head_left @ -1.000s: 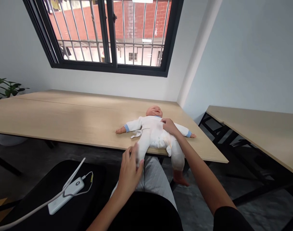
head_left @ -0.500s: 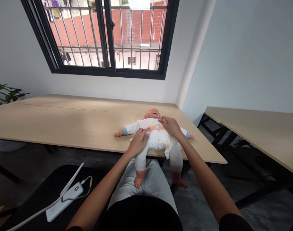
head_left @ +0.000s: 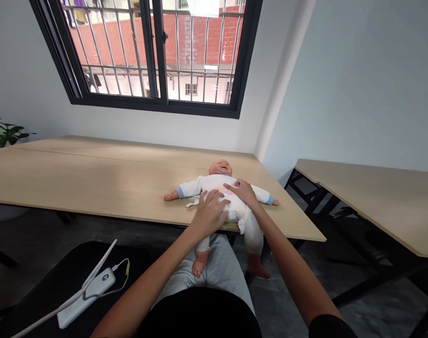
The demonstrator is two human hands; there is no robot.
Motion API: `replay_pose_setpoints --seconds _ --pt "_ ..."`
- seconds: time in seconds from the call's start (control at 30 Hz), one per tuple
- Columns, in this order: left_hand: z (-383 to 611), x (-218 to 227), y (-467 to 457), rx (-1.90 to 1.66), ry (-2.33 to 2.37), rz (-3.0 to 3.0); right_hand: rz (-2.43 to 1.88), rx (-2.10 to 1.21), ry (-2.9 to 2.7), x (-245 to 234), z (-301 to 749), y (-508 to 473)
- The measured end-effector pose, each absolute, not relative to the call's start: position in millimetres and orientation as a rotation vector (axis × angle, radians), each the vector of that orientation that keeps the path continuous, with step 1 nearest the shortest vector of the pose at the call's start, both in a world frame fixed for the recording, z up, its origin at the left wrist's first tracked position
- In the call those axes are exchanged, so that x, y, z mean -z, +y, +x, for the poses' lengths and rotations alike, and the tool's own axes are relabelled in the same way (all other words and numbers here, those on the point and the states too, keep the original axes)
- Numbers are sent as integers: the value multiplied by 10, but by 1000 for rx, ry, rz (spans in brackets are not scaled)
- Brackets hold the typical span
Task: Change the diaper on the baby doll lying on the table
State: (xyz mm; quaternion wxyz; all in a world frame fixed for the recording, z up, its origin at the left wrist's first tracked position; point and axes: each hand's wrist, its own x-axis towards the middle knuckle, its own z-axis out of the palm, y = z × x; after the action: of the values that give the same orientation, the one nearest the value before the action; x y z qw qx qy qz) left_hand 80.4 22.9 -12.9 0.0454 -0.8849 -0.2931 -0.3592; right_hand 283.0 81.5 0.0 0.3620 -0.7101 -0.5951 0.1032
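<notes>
A baby doll (head_left: 217, 181) in a white outfit with blue cuffs lies on its back, head away from me, its legs hanging over the table's front edge. My left hand (head_left: 211, 211) rests over its lower belly and hip, fingers spread, covering part of the near-left leg. On the middle of the doll's front, by a faint coloured print, lies my right hand (head_left: 242, 191) with loosely bent, parted fingers. A white tab (head_left: 192, 202) sticks out beside the doll's waist at the left. White material (head_left: 241, 224) bunches at the crotch.
The wooden table (head_left: 129, 188) runs under a barred window (head_left: 157, 56). At the right stands another table (head_left: 369, 197). A white power strip (head_left: 87, 298) with cables lies on a black chair (head_left: 73, 263) at lower left. A plant (head_left: 10, 134) is at far left.
My left hand has moved right and inward across the doll's belly, its fingers more spread. My right hand has come down from near the neckline to the middle of the front.
</notes>
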Motion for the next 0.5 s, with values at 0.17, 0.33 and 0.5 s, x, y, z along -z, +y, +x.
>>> replay_pose_setpoints --seconds 0.17,0.33,0.5 --pt "1058 369 -70 750 -622 -2593 -1843 -292 -1496 15 2786 766" --pt "1205 481 -81 775 -606 -2447 -1834 -347 -1499 30 2733 749" --pt "1178 387 44 743 -730 -2488 -1800 -380 -1481 51 2691 760"
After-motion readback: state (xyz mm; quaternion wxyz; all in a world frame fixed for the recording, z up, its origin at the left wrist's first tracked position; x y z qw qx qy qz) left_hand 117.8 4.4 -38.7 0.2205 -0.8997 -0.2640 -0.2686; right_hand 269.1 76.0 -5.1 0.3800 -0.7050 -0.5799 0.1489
